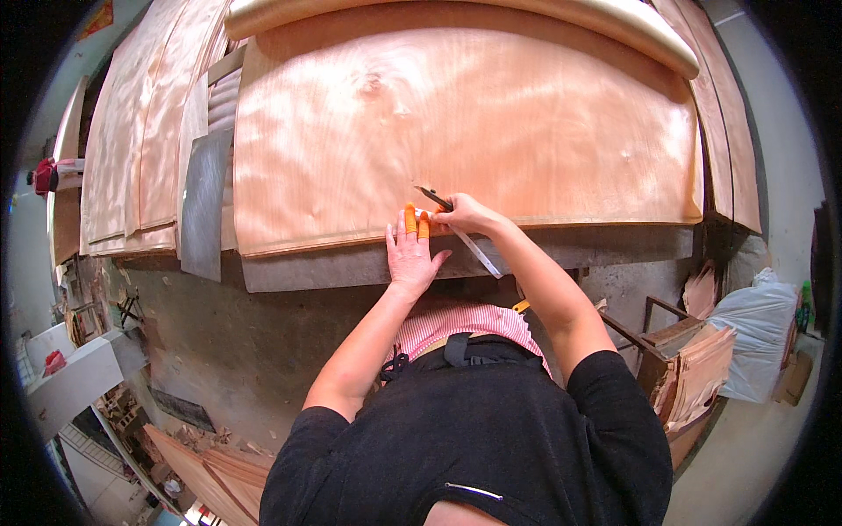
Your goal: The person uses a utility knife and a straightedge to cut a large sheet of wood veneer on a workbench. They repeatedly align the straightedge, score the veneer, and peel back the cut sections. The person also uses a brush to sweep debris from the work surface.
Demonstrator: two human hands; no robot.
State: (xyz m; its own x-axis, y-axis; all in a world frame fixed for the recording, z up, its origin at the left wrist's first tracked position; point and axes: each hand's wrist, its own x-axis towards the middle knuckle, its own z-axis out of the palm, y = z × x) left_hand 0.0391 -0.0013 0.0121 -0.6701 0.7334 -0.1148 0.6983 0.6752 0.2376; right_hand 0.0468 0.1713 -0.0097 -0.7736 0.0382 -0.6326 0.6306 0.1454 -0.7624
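A broad sheet of pinkish-tan wood veneer (491,140) lies before me, with wavy grain and a knot-like mark. Near its front edge my left hand (410,256) lies flat with its fingers stretched out. Orange finger covers (410,218) sit on two of those fingers. Just to the right, my right hand (469,216) is closed around a slim dark tool (433,198) with a pointed tip, like a knife; its exact kind is unclear. From under that hand a narrow whitish strip (478,253) slants down past the sheet's edge. Whether the hand grips the strip too is hidden.
A rolled sheet (474,12) spans the far side. More veneer stacks (145,131) stand at left, beside a grey metal plate (206,206). A grey board edge (579,248) juts out under the sheet. At right are veneer offcuts (699,373) and a plastic-wrapped bundle (752,333).
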